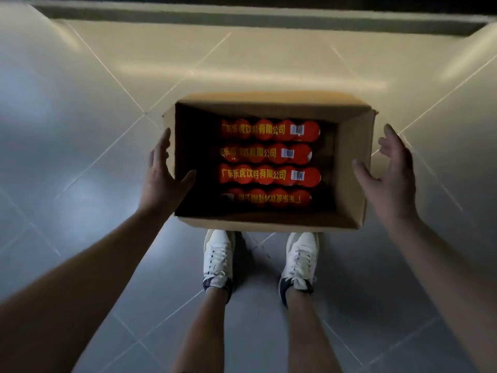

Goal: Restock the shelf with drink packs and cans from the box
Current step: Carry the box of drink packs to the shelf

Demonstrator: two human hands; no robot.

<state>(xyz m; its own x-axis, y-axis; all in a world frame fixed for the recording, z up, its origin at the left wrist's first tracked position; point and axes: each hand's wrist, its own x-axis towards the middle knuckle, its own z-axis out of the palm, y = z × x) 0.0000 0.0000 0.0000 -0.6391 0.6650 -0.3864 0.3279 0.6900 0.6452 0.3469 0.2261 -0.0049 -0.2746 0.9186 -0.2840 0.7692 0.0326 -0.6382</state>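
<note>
An open cardboard box (352,168) stands on the tiled floor just ahead of my feet. Inside lie several shrink-wrapped packs of red cans (269,152) with yellow lettering, side by side in rows. My left hand (161,173) straddles the box's left wall, fingers straight on the outside and thumb over the rim, not pinched together. My right hand (390,170) hovers beside the right wall with its fingers spread, a small gap away and holding nothing.
My white sneakers (217,254) (301,259) stand close against the box's near side. Glossy floor tiles (80,157) spread left and right. A dark low ledge (242,17) runs across the top of the view, beyond the box.
</note>
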